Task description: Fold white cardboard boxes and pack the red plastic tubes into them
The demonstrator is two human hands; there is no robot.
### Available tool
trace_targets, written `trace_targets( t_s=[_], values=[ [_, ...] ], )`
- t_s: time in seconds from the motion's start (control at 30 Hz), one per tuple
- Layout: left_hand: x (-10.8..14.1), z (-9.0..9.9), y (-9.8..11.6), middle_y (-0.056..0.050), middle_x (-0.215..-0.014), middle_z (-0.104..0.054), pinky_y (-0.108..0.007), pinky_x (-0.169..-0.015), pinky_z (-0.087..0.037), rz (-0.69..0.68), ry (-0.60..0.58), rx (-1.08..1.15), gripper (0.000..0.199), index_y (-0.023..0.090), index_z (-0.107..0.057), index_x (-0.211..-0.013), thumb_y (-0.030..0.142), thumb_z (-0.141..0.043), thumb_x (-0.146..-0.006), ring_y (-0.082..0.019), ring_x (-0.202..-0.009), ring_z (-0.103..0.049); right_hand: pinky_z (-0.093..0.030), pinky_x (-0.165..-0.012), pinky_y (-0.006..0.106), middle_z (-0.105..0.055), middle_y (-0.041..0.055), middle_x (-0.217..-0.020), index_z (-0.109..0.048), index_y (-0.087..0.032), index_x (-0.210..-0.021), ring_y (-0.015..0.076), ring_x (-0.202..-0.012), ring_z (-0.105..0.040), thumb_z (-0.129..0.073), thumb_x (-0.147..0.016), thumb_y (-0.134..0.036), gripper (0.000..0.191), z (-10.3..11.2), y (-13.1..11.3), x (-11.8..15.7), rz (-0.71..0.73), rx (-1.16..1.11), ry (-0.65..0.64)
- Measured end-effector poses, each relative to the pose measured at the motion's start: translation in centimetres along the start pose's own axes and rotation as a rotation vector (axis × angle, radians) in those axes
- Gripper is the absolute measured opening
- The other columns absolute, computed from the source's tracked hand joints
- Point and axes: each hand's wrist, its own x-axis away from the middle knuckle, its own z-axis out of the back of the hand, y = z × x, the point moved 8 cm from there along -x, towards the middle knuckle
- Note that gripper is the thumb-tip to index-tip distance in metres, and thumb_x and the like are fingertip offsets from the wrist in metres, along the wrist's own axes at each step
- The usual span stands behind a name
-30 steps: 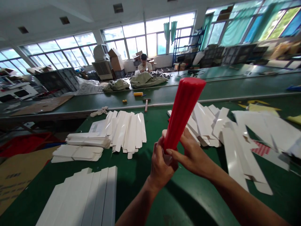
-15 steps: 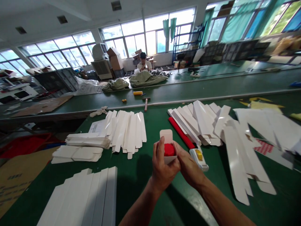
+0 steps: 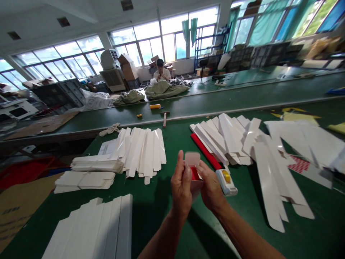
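Note:
Between my two hands stands a narrow white carton (image 3: 196,186), its end flap raised and its open end facing me. Something red (image 3: 194,173) sits inside that open end; its full shape is hidden by the carton. My left hand (image 3: 182,183) wraps the carton's left side, with the fingers pointing up. On the other side my right hand (image 3: 211,185) grips the carton, its fingertips near the flap. Just right of my right hand lie a white tape dispenser with a yellow part (image 3: 226,181) and a long red bar (image 3: 205,151).
White flat cartons (image 3: 145,153) lie fanned at left, beside banded stacks (image 3: 86,180). Long white boxes (image 3: 94,226) fill the near left. More white cartons (image 3: 226,138) spread at right. A hammer (image 3: 164,118) lies near the far edge. A co-worker (image 3: 162,72) sits across the benches.
My left thumb has moved up to the carton's opening, and my right fingers have shifted up near the flap. The red thing sits deeper inside the carton. The view has shifted slightly.

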Motion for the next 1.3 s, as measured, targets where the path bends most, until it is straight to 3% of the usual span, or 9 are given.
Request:
trace_targets(
  t_s=[0.07,0.13,0.2,0.33,0.5,0.7,0.87,1.03,1.3],
  values=[
    [-0.1,-1.0,-0.1,-0.007,-0.121,-0.062,-0.032,-0.095,-0.049,0.095,-0.047,0.143,0.071,0.028,-0.019,-0.152,0.030,-0.054,-0.090,-0.019,-0.108,-0.062,-0.048,-0.085,0.031,-0.068,0.0034,-0.109,-0.062,-0.022,-0.114,0.0200,-0.097,-0.062,-0.058,-0.088,-0.032,0.028,-0.2,-1.0,-0.1,0.089,0.064,0.018],
    [-0.1,-1.9,-0.1,-0.008,-0.125,-0.059,-0.032,-0.095,-0.049,0.140,-0.112,0.175,0.074,0.026,-0.019,-0.151,0.022,-0.055,-0.086,-0.019,-0.109,-0.061,-0.047,-0.080,0.028,-0.067,0.0006,-0.100,-0.064,-0.025,-0.108,0.0178,-0.091,-0.061,-0.059,-0.086,-0.025,0.022,0.3,-1.7,-0.1,0.167,0.103,0.113],
    [-0.2,-1.6,0.0,-0.009,-0.127,-0.057,-0.032,-0.097,-0.047,0.113,-0.090,0.076,0.060,0.023,-0.037,-0.143,0.020,-0.053,-0.086,-0.020,-0.112,-0.059,-0.046,-0.077,0.027,-0.065,0.0000,-0.094,-0.068,-0.024,-0.094,0.0171,-0.087,-0.060,-0.059,-0.083,-0.019,0.015,0.6,-2.1,-0.2,0.237,0.105,0.163],
    [-0.2,-0.3,0.7,-0.007,-0.114,-0.056,-0.035,-0.099,-0.045,-0.121,0.013,-0.211,0.028,0.020,-0.064,-0.112,0.026,-0.047,-0.090,-0.022,-0.111,-0.055,-0.045,-0.076,0.028,-0.062,0.0039,-0.091,-0.071,-0.021,-0.075,0.0195,-0.093,-0.057,-0.051,-0.080,-0.014,0.022,0.3,-2.8,-0.4,0.392,0.077,0.098],
    [0.1,-0.2,2.2,-0.014,-0.130,-0.049,-0.045,-0.101,-0.043,-0.398,-0.156,-0.387,0.046,0.019,-0.051,-0.133,0.041,-0.035,-0.097,-0.027,-0.121,-0.049,-0.049,-0.082,0.034,-0.064,0.0069,-0.107,-0.070,-0.022,-0.106,0.0229,-0.098,-0.060,-0.038,-0.092,-0.028,0.036,0.6,-2.4,0.2,0.434,0.041,-0.032],
    [0.3,-1.0,4.6,-0.018,-0.126,-0.054,-0.048,-0.096,-0.047,-0.552,-0.455,-0.647,0.056,0.013,-0.048,-0.136,0.048,-0.024,-0.099,-0.028,-0.115,-0.052,-0.042,-0.103,0.043,-0.051,0.0091,-0.139,-0.046,-0.022,-0.140,0.0287,-0.124,-0.049,-0.040,-0.092,-0.035,0.051,0.3,-2.2,2.2,0.572,0.544,-0.151],
    [0.6,-1.2,5.1,-0.020,-0.125,-0.058,-0.047,-0.097,-0.048,-0.739,-0.422,-0.920,0.043,0.009,-0.045,-0.136,0.025,-0.044,-0.095,-0.028,-0.116,-0.054,-0.041,-0.107,0.047,-0.044,0.0138,-0.145,-0.028,-0.018,-0.149,0.0297,-0.131,-0.045,-0.042,-0.092,-0.031,0.061,-0.8,-2.4,2.8,0.769,0.733,-0.189],
    [0.4,-1.1,5.7,-0.020,-0.125,-0.060,-0.040,-0.096,-0.052,-0.826,-0.411,-0.991,0.047,0.009,-0.039,-0.140,0.025,-0.045,-0.096,-0.025,-0.116,-0.058,-0.052,-0.096,0.042,-0.050,0.0172,-0.139,-0.024,-0.019,-0.148,0.0294,-0.120,-0.058,-0.062,-0.080,-0.024,0.078,-1.1,-1.1,2.2,0.677,0.828,-0.093],
    [-0.5,-2.4,6.7,-0.016,-0.107,-0.067,-0.038,-0.085,-0.057,-0.674,-0.500,-1.110,0.037,0.010,-0.055,-0.129,0.024,-0.045,-0.097,-0.022,-0.097,-0.065,-0.055,-0.091,0.044,-0.056,0.0167,-0.134,-0.027,-0.020,-0.143,0.0310,-0.115,-0.062,-0.063,-0.075,-0.023,0.077,-0.6,0.1,1.1,0.574,0.778,-0.130]
  ],
)
